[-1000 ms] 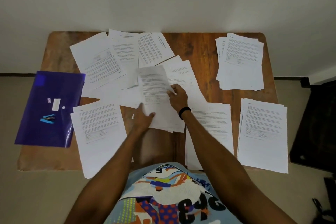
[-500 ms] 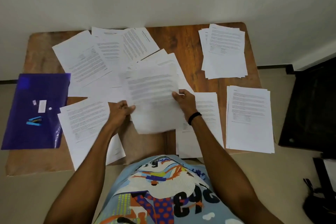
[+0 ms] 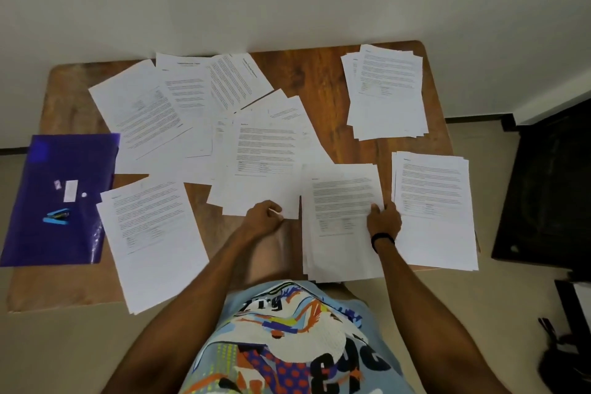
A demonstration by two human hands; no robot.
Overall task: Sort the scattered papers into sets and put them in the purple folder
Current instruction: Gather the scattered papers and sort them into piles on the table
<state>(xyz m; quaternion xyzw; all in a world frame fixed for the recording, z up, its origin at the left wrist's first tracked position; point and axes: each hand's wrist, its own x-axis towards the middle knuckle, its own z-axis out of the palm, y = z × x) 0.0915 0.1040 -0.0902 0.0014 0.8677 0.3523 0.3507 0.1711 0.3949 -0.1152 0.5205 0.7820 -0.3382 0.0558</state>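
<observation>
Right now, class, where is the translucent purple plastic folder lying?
In the head view, the purple folder lies flat at the wooden table's left edge, overhanging it, beside the near-left stack of printed papers, with a small blue stapler on or inside it.

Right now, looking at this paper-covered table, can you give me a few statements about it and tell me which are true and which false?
1. The purple folder lies at the left end of the table. True.
2. The blue stapler sits on the far right pile. False: it lies on the purple folder.
3. The right hand holds the right edge of the near stack. True.
4. The left hand grips the folder. False: it pinches the near edge of the centre sheets.
</observation>
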